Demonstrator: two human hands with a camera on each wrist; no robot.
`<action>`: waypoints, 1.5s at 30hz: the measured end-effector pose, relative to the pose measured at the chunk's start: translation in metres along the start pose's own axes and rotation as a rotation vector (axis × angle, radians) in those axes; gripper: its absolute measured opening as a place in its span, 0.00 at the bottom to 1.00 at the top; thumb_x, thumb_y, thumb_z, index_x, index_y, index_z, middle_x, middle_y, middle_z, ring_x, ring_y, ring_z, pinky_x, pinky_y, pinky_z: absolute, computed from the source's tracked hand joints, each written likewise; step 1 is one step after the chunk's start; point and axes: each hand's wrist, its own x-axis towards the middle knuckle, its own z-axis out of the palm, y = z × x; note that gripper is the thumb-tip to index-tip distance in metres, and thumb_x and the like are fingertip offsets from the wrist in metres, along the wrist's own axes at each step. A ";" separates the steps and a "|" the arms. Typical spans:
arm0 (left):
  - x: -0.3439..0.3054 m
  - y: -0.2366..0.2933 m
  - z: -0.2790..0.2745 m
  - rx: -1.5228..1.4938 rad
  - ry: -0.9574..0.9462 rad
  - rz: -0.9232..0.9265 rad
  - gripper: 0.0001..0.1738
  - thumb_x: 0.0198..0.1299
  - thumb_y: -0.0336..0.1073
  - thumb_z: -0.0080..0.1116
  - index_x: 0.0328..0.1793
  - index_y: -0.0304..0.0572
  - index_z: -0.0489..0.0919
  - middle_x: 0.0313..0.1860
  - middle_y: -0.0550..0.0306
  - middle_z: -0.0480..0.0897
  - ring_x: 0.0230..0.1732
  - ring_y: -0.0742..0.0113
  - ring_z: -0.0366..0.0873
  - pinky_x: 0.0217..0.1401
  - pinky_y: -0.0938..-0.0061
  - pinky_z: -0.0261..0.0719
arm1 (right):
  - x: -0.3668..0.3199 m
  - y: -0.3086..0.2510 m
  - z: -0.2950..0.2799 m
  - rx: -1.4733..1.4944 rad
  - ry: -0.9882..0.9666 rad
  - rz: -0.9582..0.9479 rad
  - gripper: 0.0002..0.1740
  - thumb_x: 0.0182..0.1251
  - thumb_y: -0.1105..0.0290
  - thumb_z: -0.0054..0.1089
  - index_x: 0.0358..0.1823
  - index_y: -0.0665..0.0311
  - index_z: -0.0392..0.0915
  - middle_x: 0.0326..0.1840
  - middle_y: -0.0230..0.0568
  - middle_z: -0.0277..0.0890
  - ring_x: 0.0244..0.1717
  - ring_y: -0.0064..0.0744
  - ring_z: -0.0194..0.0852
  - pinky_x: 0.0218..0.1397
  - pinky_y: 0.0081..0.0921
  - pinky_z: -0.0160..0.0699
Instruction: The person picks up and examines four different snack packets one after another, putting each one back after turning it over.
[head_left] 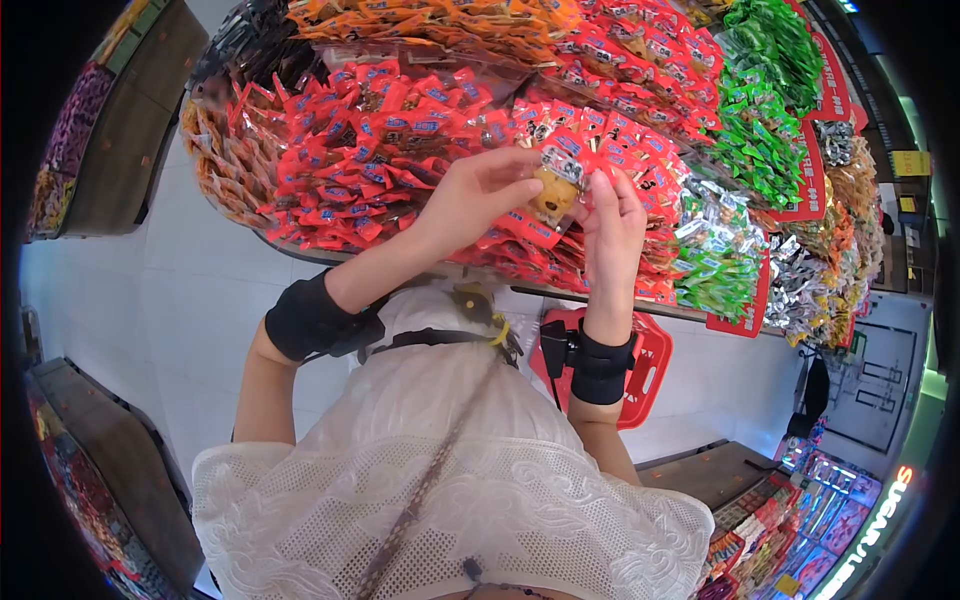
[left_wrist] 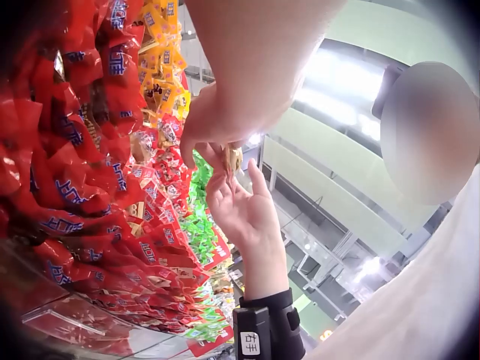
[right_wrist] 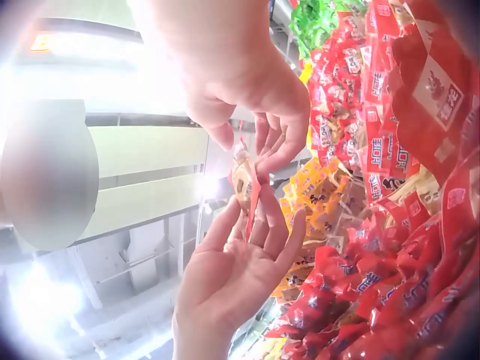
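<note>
A small red snack packet [head_left: 556, 192] with a see-through middle shows a golden-brown piece of food inside. It is held up over the heaped packets at the front of the display. My left hand [head_left: 472, 203] grips its left side, thumb across the front and fingers behind. At the opposite edge, my right hand [head_left: 614, 232] pinches the packet between thumb and fingers. Seen edge-on in the right wrist view, the packet [right_wrist: 246, 184] spans the gap between the right hand [right_wrist: 247, 82] above and the left hand [right_wrist: 229, 289] below.
Red packets [head_left: 370, 150] fill the bin under my hands, with orange packets [head_left: 430, 30] behind and green ones [head_left: 765, 130] to the right. Below the bin edge, a red basket [head_left: 650, 375] is by my right forearm. A dark-sided shelf [head_left: 120, 120] stands at the left.
</note>
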 end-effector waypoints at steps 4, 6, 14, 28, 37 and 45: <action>-0.001 0.000 0.000 0.046 0.006 0.000 0.16 0.58 0.31 0.58 0.51 0.32 0.73 0.43 0.56 0.79 0.44 0.73 0.77 0.47 0.77 0.76 | 0.000 0.001 0.000 0.025 0.044 0.034 0.06 0.65 0.72 0.53 0.38 0.67 0.73 0.30 0.30 0.75 0.28 0.15 0.72 0.31 0.17 0.78; -0.001 -0.003 -0.003 0.069 0.018 -0.003 0.15 0.57 0.31 0.58 0.49 0.32 0.74 0.41 0.57 0.80 0.42 0.74 0.77 0.46 0.78 0.75 | 0.002 0.002 -0.005 0.023 0.033 0.005 0.04 0.64 0.72 0.53 0.35 0.65 0.74 0.31 0.30 0.74 0.29 0.15 0.72 0.30 0.17 0.78; -0.003 -0.004 -0.016 0.193 0.044 -0.074 0.07 0.60 0.33 0.55 0.37 0.34 0.77 0.32 0.61 0.80 0.38 0.78 0.75 0.45 0.82 0.71 | 0.000 -0.001 -0.002 -0.035 0.073 -0.037 0.04 0.64 0.72 0.54 0.33 0.65 0.74 0.28 0.27 0.72 0.26 0.12 0.68 0.29 0.15 0.77; -0.007 0.006 -0.015 0.043 -0.132 -0.042 0.08 0.58 0.33 0.58 0.33 0.35 0.76 0.31 0.61 0.79 0.36 0.76 0.75 0.45 0.79 0.71 | 0.001 0.007 -0.013 0.088 0.029 0.080 0.03 0.64 0.73 0.54 0.33 0.65 0.74 0.28 0.29 0.73 0.26 0.15 0.72 0.26 0.15 0.77; -0.006 -0.008 -0.027 0.139 -0.111 -0.125 0.07 0.58 0.32 0.58 0.34 0.35 0.76 0.32 0.57 0.81 0.38 0.73 0.76 0.47 0.78 0.73 | -0.001 0.004 -0.032 -0.004 -0.107 0.229 0.08 0.62 0.72 0.56 0.40 0.67 0.73 0.30 0.33 0.76 0.25 0.19 0.74 0.20 0.12 0.72; -0.005 -0.021 -0.023 0.103 -0.155 -0.145 0.08 0.58 0.32 0.58 0.34 0.33 0.76 0.33 0.57 0.80 0.37 0.74 0.76 0.46 0.78 0.73 | -0.009 -0.006 -0.040 -0.198 -0.228 0.274 0.12 0.59 0.76 0.58 0.45 0.67 0.73 0.33 0.33 0.77 0.27 0.16 0.74 0.22 0.12 0.73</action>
